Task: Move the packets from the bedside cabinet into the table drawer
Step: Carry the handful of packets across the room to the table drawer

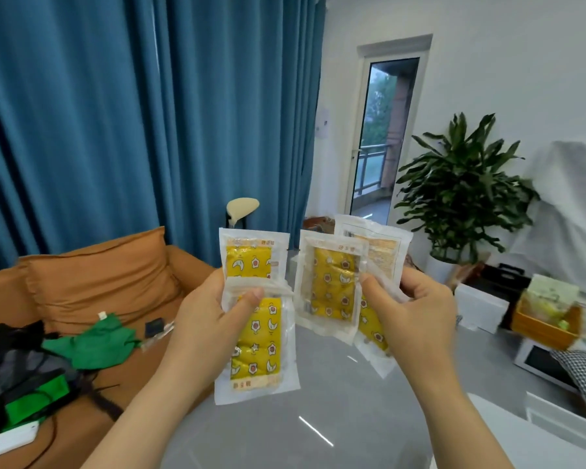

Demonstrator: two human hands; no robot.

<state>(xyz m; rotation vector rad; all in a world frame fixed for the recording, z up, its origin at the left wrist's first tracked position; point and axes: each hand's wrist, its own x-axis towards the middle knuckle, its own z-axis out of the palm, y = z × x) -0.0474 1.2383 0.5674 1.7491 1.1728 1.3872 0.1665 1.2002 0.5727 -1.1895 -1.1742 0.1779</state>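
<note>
**Left hand** [214, 313]: fingers curled, thumb laid across the front. It grips two packets at the zone where they overlap.
- The upper left packet [251, 257] stands upright above the thumb.
- The lower left packet [258, 350] hangs below the thumb, and its top edge laps over the bottom of the upper one.
- Both show a yellow insert printed with moons, stars and flowers inside a whitish wrapper.

**Right hand** [411, 309]: fingers curled, thumb on the front side. It pinches a fanned stack of packets near their right edge.
- The front right packet [330, 286] faces the camera, slightly tilted, with the yellow insert visible.
- The rear right packet [381, 247] sits behind it, offset up and to the right. It shows a printed side with a barcode.
- A lower yellow section [372, 333] projects beneath the thumb. It cannot be determined whether this belongs to the rear packet or to a third one.

**Position of the packets:** all are held in the air in front of the person. The two groups are near each other but apart, above a grey floor [318, 418].

**Surroundings:**
- A blue curtain [115, 130] hangs behind.
- An orange sofa [99, 282] stands at left and carries a green cloth [95, 343].
- A potted plant [460, 191] stands at right, beside a glass door [379, 137]
</note>
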